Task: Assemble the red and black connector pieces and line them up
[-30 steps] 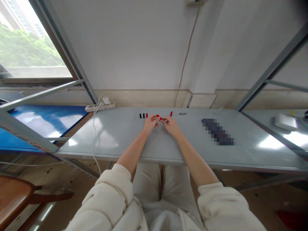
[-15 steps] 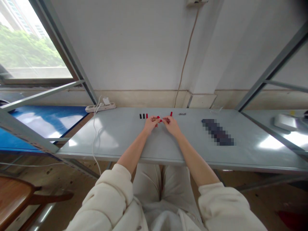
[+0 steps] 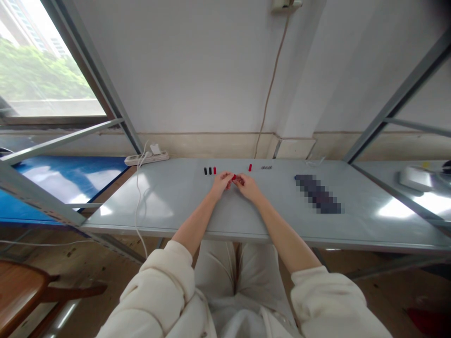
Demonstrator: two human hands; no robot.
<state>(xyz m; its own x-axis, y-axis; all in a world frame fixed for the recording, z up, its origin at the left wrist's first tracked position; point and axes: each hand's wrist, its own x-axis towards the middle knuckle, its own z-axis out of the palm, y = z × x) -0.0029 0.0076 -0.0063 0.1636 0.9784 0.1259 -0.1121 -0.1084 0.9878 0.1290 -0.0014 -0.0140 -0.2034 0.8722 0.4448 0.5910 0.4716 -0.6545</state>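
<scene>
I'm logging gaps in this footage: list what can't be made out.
Head view: red piece, partly hidden by left hand and right hand.
Head view: small grey parts, too tiny to count.
Head view: dark item, hidden by pixelation.
Head view: wooden seat, cut off by left edge.

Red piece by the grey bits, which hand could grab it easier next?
Probably the right hand, once free: it's nearer that red piece; the left hand is nearer the black pieces.
</scene>
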